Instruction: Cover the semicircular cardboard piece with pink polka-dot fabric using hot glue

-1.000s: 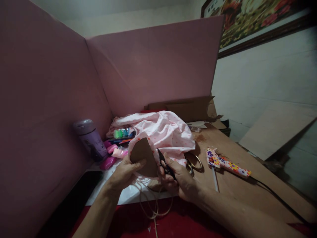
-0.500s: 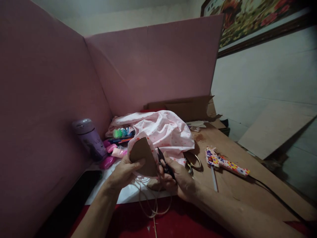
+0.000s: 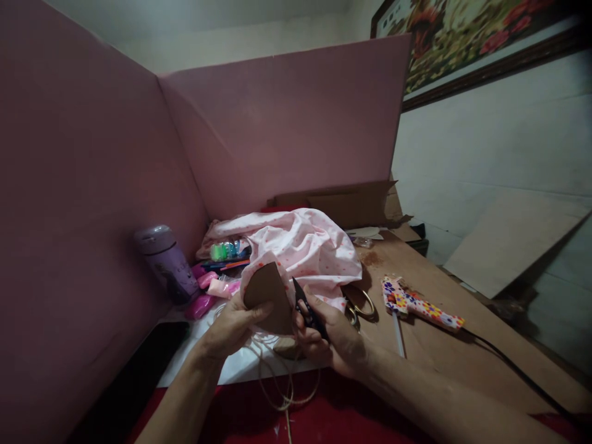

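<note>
My left hand (image 3: 238, 324) pinches a rounded piece of brown cardboard (image 3: 269, 297), its thumb lying on the near face. Pale pink dotted fabric (image 3: 259, 265) shows around the cardboard's upper and right edges. Small black thread snips (image 3: 311, 314) are gripped in my right hand (image 3: 335, 336), blades pointing up beside the cardboard's right edge. Whether the blades touch the fabric I cannot tell. Beneath both hands hang loops of thin beige twine (image 3: 282, 404). Behind them lies a large heap of the dotted cloth (image 3: 314, 240).
Gold-handled scissors (image 3: 365, 305) lie by the cloth. Further right rests a flower-patterned glue gun (image 3: 419, 302) with its cord on the brown board (image 3: 435, 357). At left are a purple bottle (image 3: 166, 265), pink packets (image 3: 203, 302) and a dark flat object (image 3: 139, 370). Pink panels (image 3: 287, 123) stand behind.
The view has shifted slightly, so most things sit a little lower. Both hands keep their holds on the cardboard and the snips, with hardly any other movement.
</note>
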Demonstrator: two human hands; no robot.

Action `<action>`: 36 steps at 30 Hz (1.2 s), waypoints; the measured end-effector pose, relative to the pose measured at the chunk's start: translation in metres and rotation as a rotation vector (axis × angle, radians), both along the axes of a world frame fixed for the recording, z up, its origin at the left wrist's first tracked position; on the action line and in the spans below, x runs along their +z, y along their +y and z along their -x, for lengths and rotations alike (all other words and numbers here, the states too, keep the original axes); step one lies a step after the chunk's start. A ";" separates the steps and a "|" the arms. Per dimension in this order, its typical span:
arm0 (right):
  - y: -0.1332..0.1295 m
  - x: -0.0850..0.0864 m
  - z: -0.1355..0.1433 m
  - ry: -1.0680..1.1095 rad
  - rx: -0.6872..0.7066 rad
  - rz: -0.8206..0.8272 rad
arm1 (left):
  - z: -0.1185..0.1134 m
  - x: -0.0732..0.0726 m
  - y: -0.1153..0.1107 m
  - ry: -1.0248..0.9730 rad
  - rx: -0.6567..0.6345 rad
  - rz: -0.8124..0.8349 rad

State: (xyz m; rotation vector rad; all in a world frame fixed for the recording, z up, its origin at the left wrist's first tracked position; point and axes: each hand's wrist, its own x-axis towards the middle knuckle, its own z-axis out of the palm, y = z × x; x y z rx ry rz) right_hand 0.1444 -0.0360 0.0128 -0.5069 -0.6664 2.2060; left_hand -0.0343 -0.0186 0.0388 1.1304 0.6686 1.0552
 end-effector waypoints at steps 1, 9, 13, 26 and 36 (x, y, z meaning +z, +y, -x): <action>0.000 0.000 0.000 -0.002 -0.001 0.002 | 0.000 0.000 0.000 0.007 -0.007 0.002; -0.002 0.004 0.000 -0.013 -0.023 -0.013 | 0.000 0.000 0.000 -0.021 0.043 -0.023; -0.004 0.005 0.001 -0.097 -0.038 -0.125 | -0.001 0.002 0.001 -0.019 0.049 -0.023; 0.001 0.008 -0.001 -0.781 -0.777 -0.676 | 0.002 0.009 0.002 -0.214 0.204 0.008; -0.002 0.001 0.004 -0.835 -0.648 -0.814 | -0.003 0.001 0.001 -0.213 0.136 0.027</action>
